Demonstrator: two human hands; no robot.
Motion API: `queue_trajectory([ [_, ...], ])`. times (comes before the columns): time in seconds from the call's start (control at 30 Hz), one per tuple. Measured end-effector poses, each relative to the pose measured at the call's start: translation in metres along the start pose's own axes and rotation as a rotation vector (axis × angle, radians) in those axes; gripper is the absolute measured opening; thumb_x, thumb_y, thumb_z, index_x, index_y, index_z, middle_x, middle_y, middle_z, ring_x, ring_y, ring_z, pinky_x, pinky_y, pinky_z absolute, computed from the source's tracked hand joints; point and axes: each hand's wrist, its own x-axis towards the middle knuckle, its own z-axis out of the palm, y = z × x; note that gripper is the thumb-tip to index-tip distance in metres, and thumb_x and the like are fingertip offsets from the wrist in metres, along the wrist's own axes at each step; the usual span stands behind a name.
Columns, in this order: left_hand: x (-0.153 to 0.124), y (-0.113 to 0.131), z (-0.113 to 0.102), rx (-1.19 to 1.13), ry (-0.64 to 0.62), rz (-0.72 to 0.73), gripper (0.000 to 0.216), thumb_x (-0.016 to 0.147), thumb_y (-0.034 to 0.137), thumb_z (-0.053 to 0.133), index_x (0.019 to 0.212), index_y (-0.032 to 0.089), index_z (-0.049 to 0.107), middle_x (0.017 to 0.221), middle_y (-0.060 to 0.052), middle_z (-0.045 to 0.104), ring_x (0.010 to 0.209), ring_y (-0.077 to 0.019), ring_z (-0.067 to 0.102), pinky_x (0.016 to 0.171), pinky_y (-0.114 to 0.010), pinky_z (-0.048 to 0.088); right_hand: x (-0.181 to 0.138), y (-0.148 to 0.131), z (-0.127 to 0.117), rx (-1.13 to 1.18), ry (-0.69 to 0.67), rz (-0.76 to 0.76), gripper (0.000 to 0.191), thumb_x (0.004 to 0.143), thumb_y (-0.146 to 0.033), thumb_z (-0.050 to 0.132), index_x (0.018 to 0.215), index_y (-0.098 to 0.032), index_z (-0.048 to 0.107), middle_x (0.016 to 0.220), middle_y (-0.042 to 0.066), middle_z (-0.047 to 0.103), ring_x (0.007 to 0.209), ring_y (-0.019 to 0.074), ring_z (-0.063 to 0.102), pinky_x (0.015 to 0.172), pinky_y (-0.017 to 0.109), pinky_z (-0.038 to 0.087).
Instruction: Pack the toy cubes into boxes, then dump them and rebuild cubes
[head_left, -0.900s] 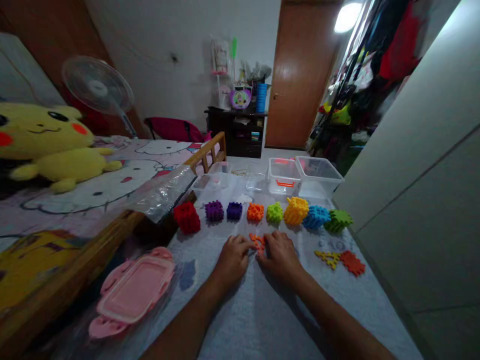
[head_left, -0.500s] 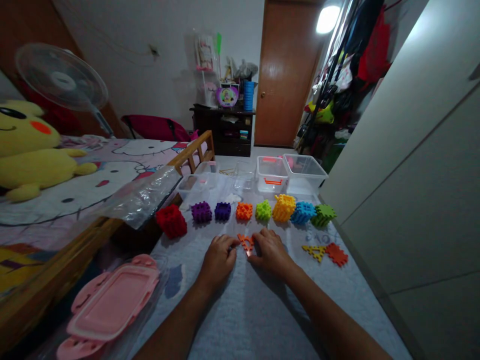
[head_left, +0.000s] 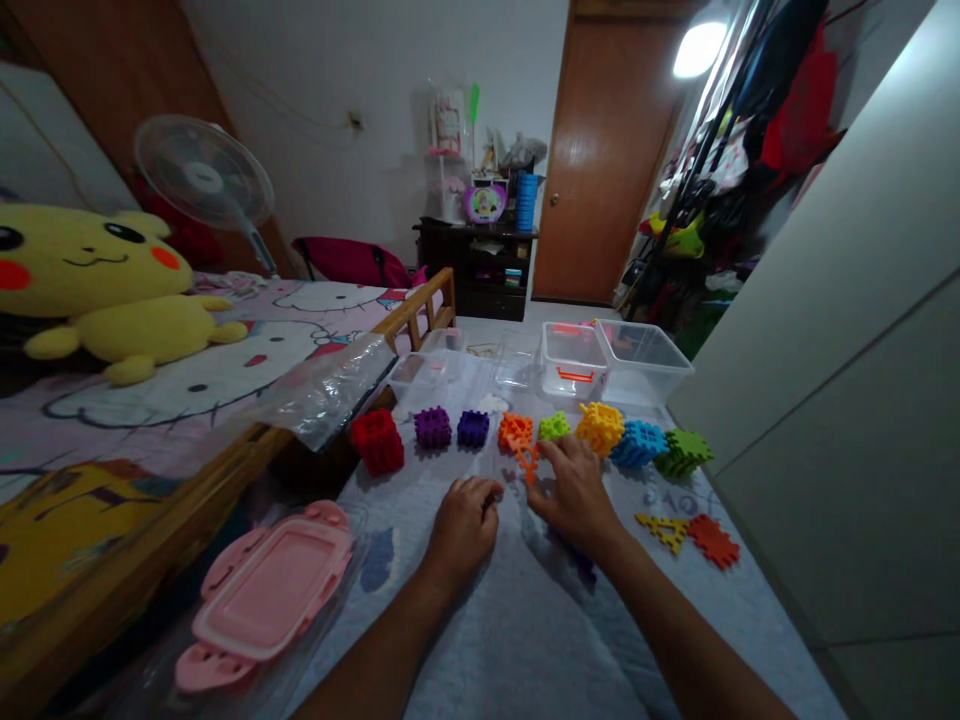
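My right hand (head_left: 574, 490) pinches an orange triangular interlocking piece (head_left: 529, 460) between thumb and fingers. The piece is tilted up just in front of a stack of orange pieces (head_left: 514, 432), overlapping it in view; whether they touch, I cannot tell. My left hand (head_left: 466, 522) rests on the cloth to the left, fingers curled in and nothing visible in them. Beyond the hands stand stacks of red (head_left: 377, 442), purple (head_left: 433, 428), dark violet (head_left: 473, 429), lime (head_left: 554, 426), yellow (head_left: 600, 430), blue (head_left: 638, 443) and green pieces (head_left: 683, 453).
A yellow letter-like piece (head_left: 664, 531) and a red-orange flat piece (head_left: 713, 541) lie at right. A dark purple bit (head_left: 585, 570) shows beside my right forearm. Clear plastic boxes (head_left: 645, 350) stand at the back. At left are a pink lid (head_left: 274, 585) and a wooden bed rail (head_left: 247, 455).
My right hand has lifted the orange triangle forward towards the orange stack. My left hand has come away from the piece and curled. The camera view has turned left.
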Motion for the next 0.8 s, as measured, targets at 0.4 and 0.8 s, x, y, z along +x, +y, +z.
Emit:
queue_trajectory([
  [0.4,-0.001,0.003,-0.001,0.016,-0.001,0.005,0.025,0.079,0.003,0.051,0.09,0.018,0.067,0.093,-0.006,0.069,0.092,-0.0218,0.058,0.086,-0.034,0.044,0.06,-0.003,-0.003,-0.193,-0.082,0.056,0.043,0.078,-0.044,0.063,0.112,-0.018,0.067,0.133,0.015,0.053,0.12,0.0354,0.043,0.102,0.048,0.034],
  [0.8,-0.002,0.004,-0.003,0.034,-0.015,0.014,0.026,0.08,0.004,0.049,0.09,0.02,0.067,0.093,-0.006,0.069,0.092,-0.0222,0.058,0.086,-0.035,0.044,0.047,0.0,-0.01,-0.113,0.022,-0.012,0.045,0.079,-0.033,0.063,0.121,-0.015,0.062,0.132,0.017,0.055,0.123,0.0349,0.045,0.106,0.05,0.033],
])
